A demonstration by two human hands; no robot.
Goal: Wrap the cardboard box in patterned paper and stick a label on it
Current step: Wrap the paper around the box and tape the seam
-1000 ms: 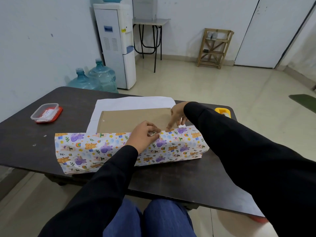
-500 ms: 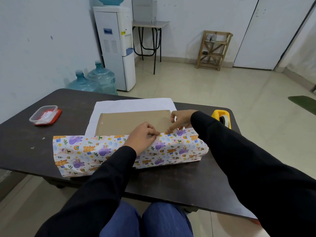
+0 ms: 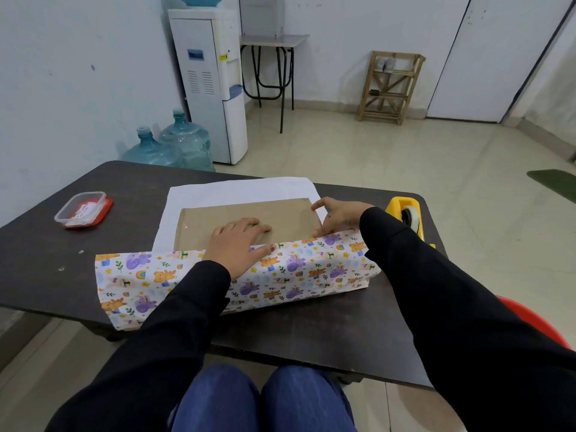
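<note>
Left hand (image 3: 240,241) flat, right hand (image 3: 339,215) spread open on cardboard box (image 3: 218,218) half-wrapped in patterned paper (image 3: 299,269); clear tub (image 3: 81,210) contents unclear

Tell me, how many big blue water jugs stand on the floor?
2, left of the water dispenser: the left jug, and the right jug close beside it. The table may hide more.

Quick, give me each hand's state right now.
Left hand: open, pressing flat on the patterned paper and cardboard box.
Right hand: open, touching the box's right end.
</note>
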